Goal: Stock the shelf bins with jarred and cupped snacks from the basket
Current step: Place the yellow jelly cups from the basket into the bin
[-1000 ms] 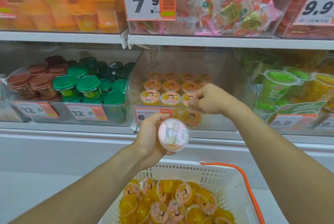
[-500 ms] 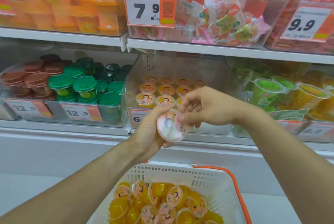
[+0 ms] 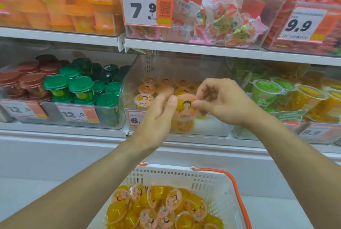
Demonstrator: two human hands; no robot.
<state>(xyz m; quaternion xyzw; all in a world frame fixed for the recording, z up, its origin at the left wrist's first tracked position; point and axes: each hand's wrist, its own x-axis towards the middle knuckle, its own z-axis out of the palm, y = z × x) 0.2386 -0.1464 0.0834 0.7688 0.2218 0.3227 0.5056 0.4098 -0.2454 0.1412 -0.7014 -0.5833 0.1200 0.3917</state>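
Both forearms are bare to the frame's edge, the left hand (image 3: 156, 116) and right hand (image 3: 224, 102) ungloved.

The held cup (image 3: 185, 107) is yellow with a pink cartoon-face lid. The near basket (image 3: 212, 184) is white with an orange handle. The left jars (image 3: 81, 88) have green lids; the far-left jars (image 3: 29, 81) brown lids. The price tags (image 3: 146, 7) are orange and white.

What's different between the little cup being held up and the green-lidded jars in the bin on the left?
The held cup is shallow, sealed with a flat pink cartoon film over yellow jelly; the green-lidded jars are taller, with solid green caps. The cup is tilted, its lid facing the camera, pinched between the left hand and right hand; the jars stand upright, packed together in their bin. Both are clear-walled.
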